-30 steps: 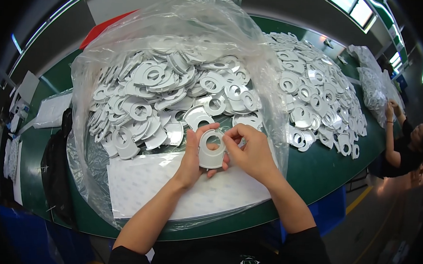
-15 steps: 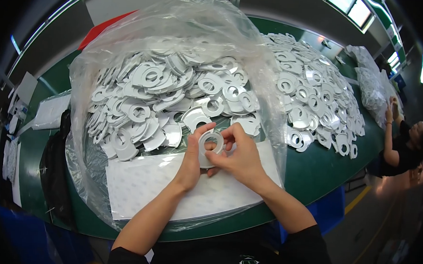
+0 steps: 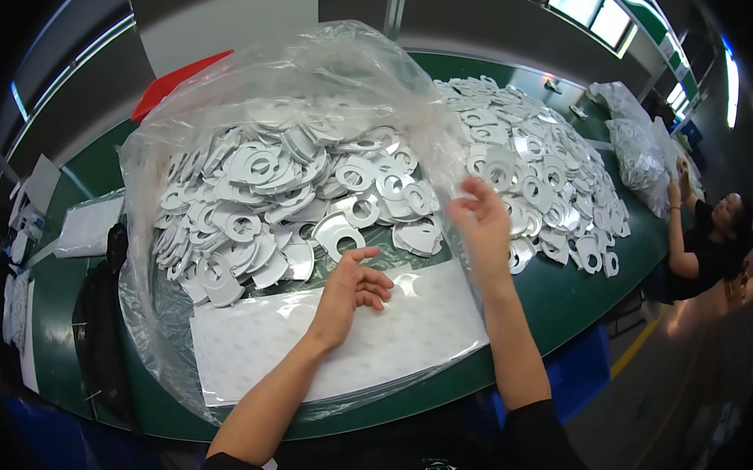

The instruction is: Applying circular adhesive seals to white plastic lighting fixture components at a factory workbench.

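My left hand (image 3: 346, 300) hovers over white sheets (image 3: 327, 360), its fingers loosely curled and apart with nothing in them. My right hand (image 3: 483, 228) is raised at the right edge of the clear plastic bag (image 3: 318, 57), slightly blurred, fingers apart and no part visible in them. Just beyond its fingertips a blurred white ring-shaped part (image 3: 499, 166) shows against the right-hand heap of white plastic parts (image 3: 558, 181). Inside the open bag lies another heap of similar parts (image 3: 259, 195), flat with round holes and flared edges.
Everything rests on a green table (image 3: 436, 391). A red piece (image 3: 176, 84) stands behind the bag. Filled plastic bags (image 3: 641, 151) sit at the far right, near another person (image 3: 691, 243). A black cloth item (image 3: 99, 331) lies left; a blue bin (image 3: 578, 377) stands below the table edge.
The ring-shaped part that both hands held is out of them. My right hand has moved up and right toward the right-hand heap; my left stays over the sheets. The view has shifted slightly.
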Tool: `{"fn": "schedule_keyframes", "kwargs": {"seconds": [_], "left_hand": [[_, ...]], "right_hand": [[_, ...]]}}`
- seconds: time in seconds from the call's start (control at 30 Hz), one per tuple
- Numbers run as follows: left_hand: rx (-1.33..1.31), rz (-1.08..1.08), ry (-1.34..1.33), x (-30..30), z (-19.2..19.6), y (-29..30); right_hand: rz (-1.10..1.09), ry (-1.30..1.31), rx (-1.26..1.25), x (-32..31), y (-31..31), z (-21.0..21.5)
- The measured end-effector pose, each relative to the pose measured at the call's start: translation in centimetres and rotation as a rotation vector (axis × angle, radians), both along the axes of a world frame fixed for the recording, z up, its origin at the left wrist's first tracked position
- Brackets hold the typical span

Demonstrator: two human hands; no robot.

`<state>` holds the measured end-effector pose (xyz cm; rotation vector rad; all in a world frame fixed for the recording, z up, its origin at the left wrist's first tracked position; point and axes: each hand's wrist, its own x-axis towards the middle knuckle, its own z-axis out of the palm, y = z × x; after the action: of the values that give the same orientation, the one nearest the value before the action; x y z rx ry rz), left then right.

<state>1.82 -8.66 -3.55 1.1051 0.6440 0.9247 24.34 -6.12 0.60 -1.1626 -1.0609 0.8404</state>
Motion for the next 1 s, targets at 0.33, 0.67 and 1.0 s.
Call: {"fn": "schedule_keyframes", "kwargs": {"seconds": [0.33,0.67,1.0], "left_hand": [[0.030,-0.022,0.020,0.0,0.0,-0.4],[0.088,-0.064,0.067,0.0,-0.2,-0.3],[0.023,0.018,-0.023,-0.3,-2.0,0.5]], "right_hand": [[0.244,-1.310,-0.224,-1.3,3.1,1.5],[0.215,-1.346,0.027,-7.7,5.3,2.2],[0.412,-1.095,0.502,-15.8,4.7,4.1]]}}
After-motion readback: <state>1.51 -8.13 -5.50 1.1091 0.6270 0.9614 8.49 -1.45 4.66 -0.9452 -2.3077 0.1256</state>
